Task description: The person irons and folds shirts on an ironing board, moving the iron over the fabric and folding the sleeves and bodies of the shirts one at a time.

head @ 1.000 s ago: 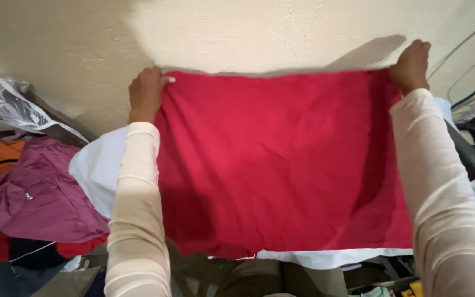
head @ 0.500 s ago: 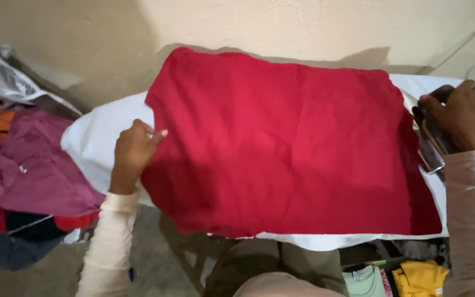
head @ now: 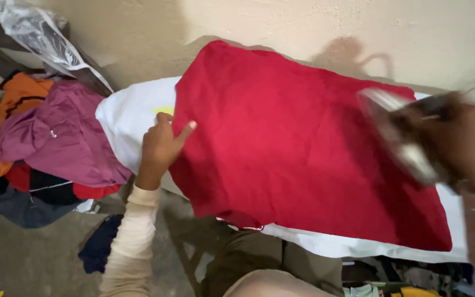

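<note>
A red cloth (head: 298, 143) lies spread flat over a white-covered ironing board (head: 133, 113). My left hand (head: 163, 144) rests on the cloth's left edge, fingers together, pressing it down. My right hand (head: 468, 146) grips a clothes iron (head: 399, 137) by its handle and holds it just above the right part of the cloth; the iron and hand are blurred by motion. The iron's shiny soleplate faces left and down.
A heap of clothes (head: 45, 143) in purple, orange, red and dark colours lies at the left, with a clear plastic bag (head: 39, 33) above it. A beige wall (head: 303, 22) runs behind the board. A dark rag (head: 99, 250) lies on the concrete floor.
Both hands let go of the cloth's far corners. My left hand came down to the left edge; my right hand took the iron and brought it over the cloth.
</note>
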